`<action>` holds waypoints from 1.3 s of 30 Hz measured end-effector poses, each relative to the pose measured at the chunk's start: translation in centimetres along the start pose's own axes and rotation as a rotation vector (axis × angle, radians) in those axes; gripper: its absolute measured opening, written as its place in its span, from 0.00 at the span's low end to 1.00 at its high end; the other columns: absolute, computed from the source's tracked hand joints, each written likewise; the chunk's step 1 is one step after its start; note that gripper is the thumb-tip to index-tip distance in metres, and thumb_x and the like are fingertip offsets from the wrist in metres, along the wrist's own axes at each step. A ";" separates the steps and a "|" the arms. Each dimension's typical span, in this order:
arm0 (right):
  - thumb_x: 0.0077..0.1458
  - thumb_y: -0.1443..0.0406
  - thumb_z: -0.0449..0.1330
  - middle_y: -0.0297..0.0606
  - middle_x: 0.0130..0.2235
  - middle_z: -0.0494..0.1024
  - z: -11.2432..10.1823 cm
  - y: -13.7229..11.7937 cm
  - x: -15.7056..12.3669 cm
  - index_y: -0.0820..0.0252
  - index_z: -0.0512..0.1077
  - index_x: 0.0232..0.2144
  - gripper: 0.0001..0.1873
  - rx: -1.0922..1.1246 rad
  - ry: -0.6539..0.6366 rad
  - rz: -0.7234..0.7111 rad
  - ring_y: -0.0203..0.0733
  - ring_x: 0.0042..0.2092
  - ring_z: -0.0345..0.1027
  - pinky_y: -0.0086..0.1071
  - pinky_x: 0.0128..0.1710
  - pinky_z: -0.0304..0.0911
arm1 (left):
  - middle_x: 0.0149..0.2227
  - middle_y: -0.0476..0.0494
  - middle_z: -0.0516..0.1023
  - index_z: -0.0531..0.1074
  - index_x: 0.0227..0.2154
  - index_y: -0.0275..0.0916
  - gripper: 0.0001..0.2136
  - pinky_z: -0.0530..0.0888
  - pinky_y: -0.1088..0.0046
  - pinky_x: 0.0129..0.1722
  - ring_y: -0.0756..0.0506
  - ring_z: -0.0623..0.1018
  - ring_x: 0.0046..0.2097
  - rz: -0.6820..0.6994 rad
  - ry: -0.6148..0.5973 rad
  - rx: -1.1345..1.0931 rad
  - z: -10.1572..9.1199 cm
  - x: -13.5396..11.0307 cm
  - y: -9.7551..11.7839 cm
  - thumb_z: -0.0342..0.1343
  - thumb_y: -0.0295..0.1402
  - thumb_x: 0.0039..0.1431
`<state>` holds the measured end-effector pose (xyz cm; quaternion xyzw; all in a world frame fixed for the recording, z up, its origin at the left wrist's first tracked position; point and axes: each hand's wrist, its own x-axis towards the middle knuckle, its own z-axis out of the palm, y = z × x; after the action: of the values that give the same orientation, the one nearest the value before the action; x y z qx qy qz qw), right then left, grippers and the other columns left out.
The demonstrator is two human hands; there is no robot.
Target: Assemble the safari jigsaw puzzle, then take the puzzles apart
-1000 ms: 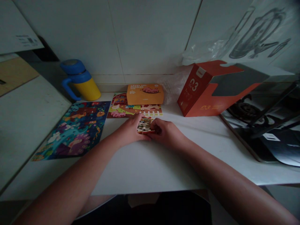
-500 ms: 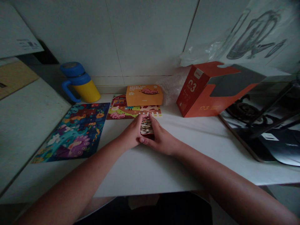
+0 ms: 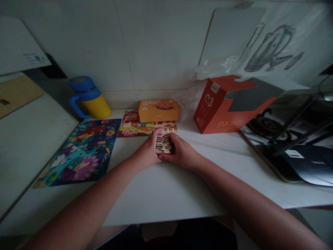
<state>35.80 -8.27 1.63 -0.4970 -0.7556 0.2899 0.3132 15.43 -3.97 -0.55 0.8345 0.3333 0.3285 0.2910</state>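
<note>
Between my two hands is a stack of puzzle pieces [image 3: 163, 145], its layered edges facing up at me. My left hand [image 3: 148, 148] wraps the stack's left side, fingers around the far edge. My right hand [image 3: 181, 151] curls round the right side, its thumb along the near edge. Both hands rest low over the white counter [image 3: 156, 198]. Just beyond them lies a farm picture sheet [image 3: 130, 129], partly covered by an orange puzzle box [image 3: 159, 111]. To the left lies a dark blue picture sheet [image 3: 83, 152] with sea creatures. The undersides of the pieces are hidden.
A blue and yellow jug [image 3: 96, 104] stands at the back left. A tall red-orange box [image 3: 218, 107] stands at the back right beside clear bubble wrap [image 3: 188, 100]. Farther right is a black stove [image 3: 293, 156]. A white panel [image 3: 33, 146] borders the left side.
My right hand has shifted its hold, and more of the puzzle pieces' edges shows between the hands. The whole view has tilted up slightly, so things appear a little lower.
</note>
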 end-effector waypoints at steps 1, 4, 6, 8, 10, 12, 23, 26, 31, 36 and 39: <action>0.52 0.54 0.75 0.49 0.55 0.79 -0.1 0.0 0.1 0.60 0.67 0.59 0.38 0.004 -0.015 -0.004 0.51 0.52 0.75 0.40 0.50 0.69 | 0.70 0.26 0.63 0.47 0.71 0.45 0.56 0.69 0.47 0.67 0.30 0.69 0.69 0.008 -0.016 -0.008 -0.1 0.0 0.1 0.77 0.34 0.44; 0.50 0.53 0.76 0.48 0.54 0.79 -0.1 0.1 0.3 0.59 0.68 0.59 0.39 0.036 -0.054 -0.019 0.51 0.51 0.75 0.39 0.49 0.68 | 0.73 0.25 0.57 0.46 0.73 0.46 0.63 0.62 0.44 0.71 0.28 0.62 0.73 -0.002 -0.118 -0.034 -0.5 -0.1 0.5 0.81 0.38 0.38; 0.48 0.54 0.77 0.47 0.54 0.80 0.0 0.4 0.5 0.59 0.68 0.59 0.41 0.042 -0.053 -0.039 0.51 0.50 0.75 0.39 0.49 0.68 | 0.75 0.24 0.53 0.44 0.74 0.46 0.68 0.58 0.42 0.73 0.27 0.57 0.75 -0.019 -0.178 -0.066 -0.9 -0.2 1.0 0.82 0.44 0.33; 0.46 0.56 0.77 0.46 0.53 0.80 0.0 0.6 0.7 0.59 0.68 0.59 0.41 0.024 -0.035 -0.069 0.50 0.49 0.76 0.38 0.49 0.67 | 0.75 0.24 0.52 0.45 0.75 0.46 0.67 0.58 0.43 0.73 0.27 0.56 0.76 -0.033 -0.201 -0.133 -1.4 -0.3 1.4 0.80 0.52 0.36; 0.45 0.56 0.77 0.45 0.50 0.81 0.0 0.8 0.9 0.59 0.69 0.56 0.38 0.001 -0.030 -0.091 0.49 0.47 0.76 0.37 0.47 0.67 | 0.75 0.27 0.53 0.47 0.75 0.46 0.60 0.60 0.46 0.73 0.28 0.57 0.75 -0.037 -0.197 -0.201 -1.7 -0.3 1.8 0.73 0.60 0.45; 0.46 0.55 0.76 0.43 0.47 0.82 -0.2 0.9 0.9 0.59 0.71 0.52 0.34 -0.015 -0.038 -0.097 0.47 0.43 0.76 0.35 0.43 0.66 | 0.75 0.30 0.56 0.51 0.74 0.46 0.50 0.60 0.49 0.73 0.31 0.58 0.75 -0.027 -0.159 -0.207 -2.1 -0.2 2.0 0.62 0.63 0.56; 0.42 0.54 0.78 0.40 0.45 0.83 -1.8 1.3 0.3 0.57 0.73 0.49 0.34 0.005 -0.074 -0.090 0.46 0.42 0.76 0.33 0.42 0.67 | 0.69 0.32 0.64 0.69 0.56 0.40 0.15 0.61 0.50 0.72 0.38 0.64 0.72 0.220 0.162 0.355 -3.6 10.2 5.9 0.56 0.38 0.70; 0.42 0.53 0.79 0.40 0.44 0.83 -2.3 1.5 0.1 0.57 0.72 0.49 0.35 0.030 -0.064 -0.089 0.45 0.41 0.76 0.32 0.41 0.67 | 0.74 0.31 0.56 0.71 0.54 0.40 0.14 0.58 0.45 0.72 0.34 0.58 0.74 0.287 0.134 0.478 -3.2 16.2 8.0 0.59 0.33 0.67; 0.44 0.51 0.78 0.42 0.45 0.82 -3.2 1.9 -0.1 0.59 0.72 0.51 0.36 0.036 -0.013 -0.091 0.45 0.42 0.76 0.33 0.41 0.67 | 0.76 0.27 0.51 0.74 0.53 0.32 0.18 0.50 0.40 0.74 0.25 0.49 0.76 0.358 0.073 0.603 -2.0 25.1 9.2 0.62 0.28 0.60; 0.43 0.51 0.78 0.43 0.46 0.82 -3.6 1.7 -0.1 0.58 0.71 0.50 0.37 0.027 0.007 -0.090 0.46 0.43 0.76 0.33 0.41 0.67 | 0.64 0.20 0.70 0.74 0.54 0.25 0.17 0.59 0.45 0.71 0.29 0.66 0.69 0.344 0.115 0.662 -3.3 26.9 9.0 0.56 0.29 0.65; 0.43 0.53 0.78 0.41 0.45 0.83 -3.7 1.3 -0.3 0.57 0.72 0.49 0.35 0.020 0.005 -0.093 0.46 0.42 0.76 0.33 0.41 0.67 | 0.68 0.26 0.68 0.71 0.59 0.29 0.19 0.61 0.48 0.72 0.34 0.66 0.70 0.430 0.224 0.653 -6.4 22.9 8.5 0.53 0.30 0.68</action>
<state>39.46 -7.62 2.95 -0.4588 -0.7742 0.2813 0.3332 26.62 9.69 17.51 0.8928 0.2678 0.3474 -0.1026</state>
